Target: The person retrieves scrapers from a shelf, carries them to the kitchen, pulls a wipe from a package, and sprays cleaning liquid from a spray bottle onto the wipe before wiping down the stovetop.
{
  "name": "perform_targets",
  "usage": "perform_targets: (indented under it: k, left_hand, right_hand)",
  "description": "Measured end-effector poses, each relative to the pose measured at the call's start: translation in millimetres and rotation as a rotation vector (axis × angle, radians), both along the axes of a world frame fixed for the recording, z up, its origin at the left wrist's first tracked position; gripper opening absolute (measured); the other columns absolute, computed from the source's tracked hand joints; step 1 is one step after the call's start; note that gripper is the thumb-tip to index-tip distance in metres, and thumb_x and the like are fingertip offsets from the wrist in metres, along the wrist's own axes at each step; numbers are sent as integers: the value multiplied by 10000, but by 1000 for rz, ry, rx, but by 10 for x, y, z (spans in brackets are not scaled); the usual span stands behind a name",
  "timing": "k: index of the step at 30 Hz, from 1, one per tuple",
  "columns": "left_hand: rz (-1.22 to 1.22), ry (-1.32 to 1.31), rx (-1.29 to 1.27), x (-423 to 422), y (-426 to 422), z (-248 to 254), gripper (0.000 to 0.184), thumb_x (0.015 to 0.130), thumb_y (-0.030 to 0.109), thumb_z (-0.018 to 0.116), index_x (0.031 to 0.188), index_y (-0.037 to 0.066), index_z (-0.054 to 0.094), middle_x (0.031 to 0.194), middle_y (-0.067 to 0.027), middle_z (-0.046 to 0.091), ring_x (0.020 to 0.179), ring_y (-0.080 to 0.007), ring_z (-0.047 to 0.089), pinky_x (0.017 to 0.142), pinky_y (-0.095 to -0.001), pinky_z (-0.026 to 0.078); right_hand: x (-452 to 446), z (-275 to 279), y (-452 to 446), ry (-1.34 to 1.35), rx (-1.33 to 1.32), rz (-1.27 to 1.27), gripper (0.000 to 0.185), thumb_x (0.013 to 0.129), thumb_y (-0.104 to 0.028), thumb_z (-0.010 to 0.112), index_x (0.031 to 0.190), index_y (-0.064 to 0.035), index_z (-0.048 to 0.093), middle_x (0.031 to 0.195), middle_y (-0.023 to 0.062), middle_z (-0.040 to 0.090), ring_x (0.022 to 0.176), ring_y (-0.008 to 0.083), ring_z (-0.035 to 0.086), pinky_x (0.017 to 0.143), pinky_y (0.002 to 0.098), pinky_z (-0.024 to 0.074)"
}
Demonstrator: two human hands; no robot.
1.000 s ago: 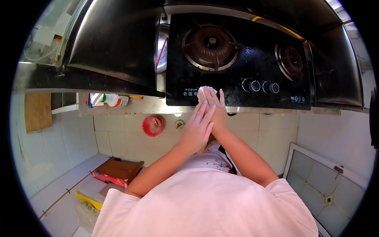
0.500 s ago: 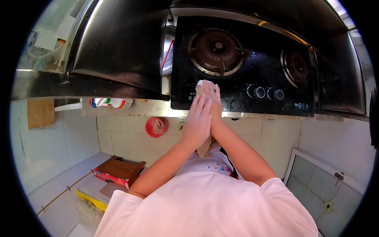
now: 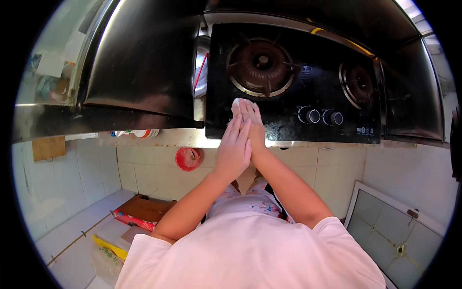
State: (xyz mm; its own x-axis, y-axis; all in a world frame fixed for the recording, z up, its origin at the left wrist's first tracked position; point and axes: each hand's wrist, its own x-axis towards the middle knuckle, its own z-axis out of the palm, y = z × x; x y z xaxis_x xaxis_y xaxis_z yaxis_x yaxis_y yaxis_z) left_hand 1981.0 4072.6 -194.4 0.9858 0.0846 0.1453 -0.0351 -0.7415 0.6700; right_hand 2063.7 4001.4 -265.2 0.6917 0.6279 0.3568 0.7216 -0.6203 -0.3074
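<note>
On the front left of a black glass gas cooktop (image 3: 284, 127), my right hand (image 3: 252, 120) presses down a small white cloth (image 3: 235, 107). Only the cloth's edge shows past the fingers; the rest is hidden beneath them. My left hand (image 3: 232, 149) lies with its fingers stretched along the back of my right hand and holds nothing. A large burner (image 3: 262, 65) sits just beyond the fingertips. To the right are two control knobs (image 3: 313, 116) and a second burner (image 3: 358, 84). Damp-looking smears mark the glass near my right hand.
Left of the cooktop, a metal basin (image 3: 202, 67) holds something thin and red. Dark metal hood panels (image 3: 144, 62) hang close above. A red bucket (image 3: 187, 159) stands on the tiled floor below the counter edge (image 3: 187, 137). Bottles (image 3: 147, 133) stand on the counter's left.
Both hands and the cloth have shifted slightly left on the glass, still stacked. The view has tilted a little; fewer of the counter bottles show.
</note>
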Motion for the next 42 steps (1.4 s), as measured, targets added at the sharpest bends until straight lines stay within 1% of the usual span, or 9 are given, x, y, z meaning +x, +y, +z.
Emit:
perform_targets:
  k: [6,11,15,20,22,24,31,36,42]
  left_hand:
    - [-83,-18,-86,-6,-151,-6,542,865,59,517,1394,-5,413,1447,-272,355,1318,-445,371,1098,-462,320]
    - [46,30,-43,-1,-87,54,553,857,58,523,1396,-2,412,1442,-278,357,1320,-439,373,1099,-463,319]
    - [-26,27,-90,-34,-144,42,552,859,61,513,1397,-2,409,1439,-274,363,1319,-442,372,1101,-466,317]
    - [56,-12,-59,20,-123,1,544,859,67,522,1388,-3,418,1427,-275,378,1324,-440,366,1099,-465,318]
    - [62,6,-40,-12,-81,44,540,864,70,523,1388,-5,417,1426,-279,376,1328,-439,361,1100,-465,316]
    - [-14,31,-68,-31,-71,71,541,865,80,529,1386,-11,416,1425,-279,378,1331,-441,357,1101,-464,314]
    - [17,22,-36,4,16,51,556,866,96,555,1391,-12,409,1443,-276,356,1337,-430,355,1099,-452,320]
    - [-102,1,-89,-63,41,28,561,869,82,554,1401,-4,401,1452,-268,347,1345,-422,348,1096,-451,323]
    - [22,-5,-74,-17,89,14,533,872,91,565,1381,5,433,1448,-250,365,1312,-425,381,1096,-449,317]
  right_hand:
    - [-24,53,-256,-9,-54,-75,505,900,-176,453,1359,35,440,1379,232,468,1290,365,444,1127,499,267]
    - [-14,67,-85,34,-33,-50,479,894,-162,465,1327,43,471,1363,225,486,1290,370,444,1124,489,280]
    - [-42,100,-264,33,8,-32,488,877,-143,493,1325,50,473,1355,230,494,1286,380,450,1123,488,287]
    - [11,62,-82,35,1,-30,515,879,-168,488,1341,57,452,1377,239,472,1316,381,420,1125,491,279]
    - [-16,41,-82,-4,-69,-1,530,891,-193,468,1363,45,429,1398,229,454,1326,376,407,1128,488,272]
    - [-38,63,-198,116,24,45,534,891,-195,468,1374,27,423,1402,216,454,1313,374,418,1127,488,274]
    - [-9,64,-4,36,-1,-6,515,885,-189,482,1359,12,456,1377,203,484,1291,365,448,1115,503,285]
    - [-29,133,-158,7,-51,-41,515,874,-219,510,1340,-1,480,1371,196,494,1281,363,461,1106,516,291]
    - [0,129,-17,-8,-125,-25,490,896,-235,491,1357,-70,486,1406,194,468,1294,379,446,1110,520,280]
